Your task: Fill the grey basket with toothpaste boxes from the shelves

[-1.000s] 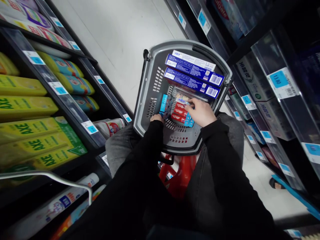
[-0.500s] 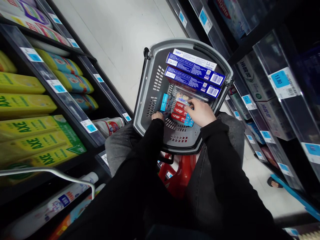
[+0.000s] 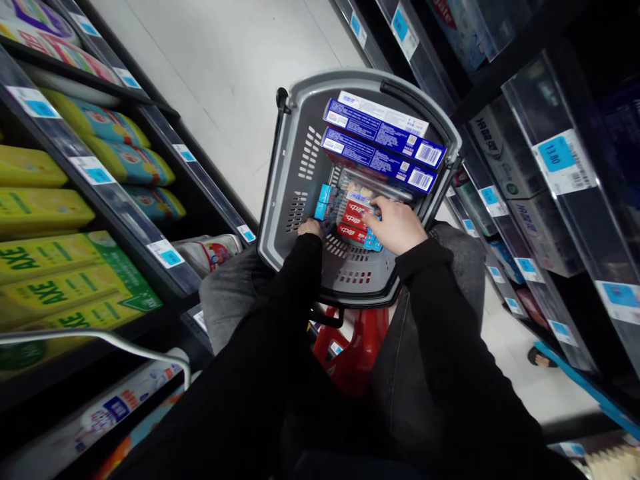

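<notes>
A grey shopping basket (image 3: 295, 167) rests on my lap. Inside lie two long blue toothpaste boxes (image 3: 380, 159) across the far end, and lower down a bundle of red and light-blue toothpaste boxes (image 3: 353, 219). My right hand (image 3: 397, 227) lies on the right end of that red bundle, fingers curled over it. My left hand (image 3: 310, 229) is mostly hidden by its black sleeve and touches the bundle's left end beside a light-blue box (image 3: 323, 200). Whether the left fingers grip it is not visible.
Shelves line both sides of a narrow aisle. On the left stand yellow-green AXE packs (image 3: 60, 280) and yellow pouches (image 3: 125, 163); on the right, boxed goods behind clear fronts with blue price tags (image 3: 557, 155). A red stool (image 3: 357, 357) is under me. A metal bar (image 3: 100, 340) crosses the lower left.
The view has shifted slightly, so the basket sits a little left and higher. Both hands stay on the red bundle in the basket with barely any movement.
</notes>
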